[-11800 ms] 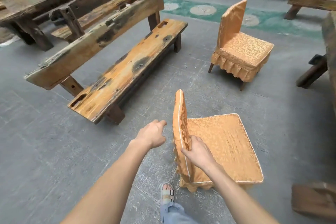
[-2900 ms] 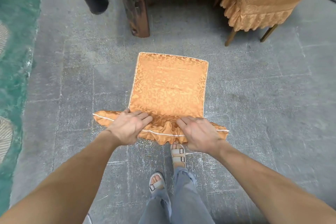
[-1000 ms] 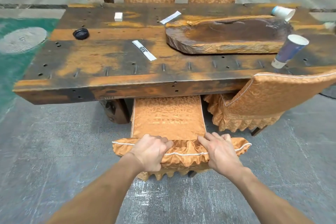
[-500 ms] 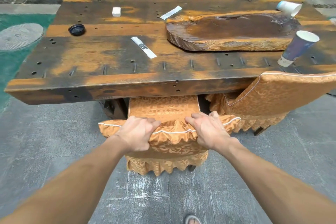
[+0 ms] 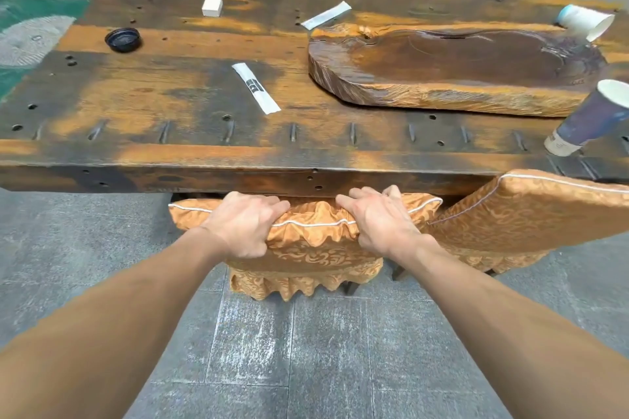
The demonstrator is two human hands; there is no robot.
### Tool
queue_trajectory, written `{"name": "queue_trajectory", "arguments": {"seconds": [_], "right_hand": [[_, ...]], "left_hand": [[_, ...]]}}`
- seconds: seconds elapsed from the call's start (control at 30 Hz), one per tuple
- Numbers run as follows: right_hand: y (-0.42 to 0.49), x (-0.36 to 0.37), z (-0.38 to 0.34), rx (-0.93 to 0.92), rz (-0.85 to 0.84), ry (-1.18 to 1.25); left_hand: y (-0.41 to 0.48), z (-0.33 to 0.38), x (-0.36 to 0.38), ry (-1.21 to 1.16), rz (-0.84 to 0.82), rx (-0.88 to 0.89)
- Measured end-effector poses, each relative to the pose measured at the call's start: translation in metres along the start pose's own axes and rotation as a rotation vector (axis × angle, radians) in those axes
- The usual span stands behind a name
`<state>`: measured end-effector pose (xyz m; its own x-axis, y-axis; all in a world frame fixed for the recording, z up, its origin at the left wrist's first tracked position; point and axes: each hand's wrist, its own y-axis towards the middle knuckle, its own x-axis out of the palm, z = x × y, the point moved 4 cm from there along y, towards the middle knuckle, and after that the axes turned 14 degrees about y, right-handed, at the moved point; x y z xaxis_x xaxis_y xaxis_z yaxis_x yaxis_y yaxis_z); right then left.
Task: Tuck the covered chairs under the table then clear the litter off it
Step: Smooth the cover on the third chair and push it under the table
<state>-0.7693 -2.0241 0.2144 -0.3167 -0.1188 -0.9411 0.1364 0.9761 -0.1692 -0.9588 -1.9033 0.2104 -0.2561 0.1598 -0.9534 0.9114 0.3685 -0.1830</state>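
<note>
Left hand (image 5: 243,226) and right hand (image 5: 377,223) both clasp the top of an orange fabric-covered chair's backrest (image 5: 313,231), its seat hidden under the dark weathered wooden bench (image 5: 153,153), where white paper wrappers (image 5: 256,88) lie

Soft, even daylight lit the scene with only faint shadows under the table (image 5: 238,177), while the wide-angle lens bowed its edges and the forearms near the bottom corners looked smeared and soft.
</note>
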Motion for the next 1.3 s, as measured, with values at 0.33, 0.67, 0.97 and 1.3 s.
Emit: {"name": "queue_trajectory", "arguments": {"seconds": [0.33, 0.67, 0.97, 1.3], "right_hand": [[0.06, -0.004, 0.014, 0.048, 0.009, 0.017], [0.066, 0.0, -0.003, 0.106, 0.064, 0.015], [0.063, 0.002, -0.007, 0.143, 0.125, -0.02], [0.057, 0.007, -0.012, 0.281, 0.168, 0.023]], "left_hand": [[0.042, -0.039, 0.01, -0.055, -0.01, -0.145], [0.036, -0.039, 0.013, 0.011, -0.064, -0.483], [0.029, -0.03, 0.01, -0.017, -0.022, -0.563], [0.026, -0.027, 0.012, -0.115, -0.168, -0.639]]}}
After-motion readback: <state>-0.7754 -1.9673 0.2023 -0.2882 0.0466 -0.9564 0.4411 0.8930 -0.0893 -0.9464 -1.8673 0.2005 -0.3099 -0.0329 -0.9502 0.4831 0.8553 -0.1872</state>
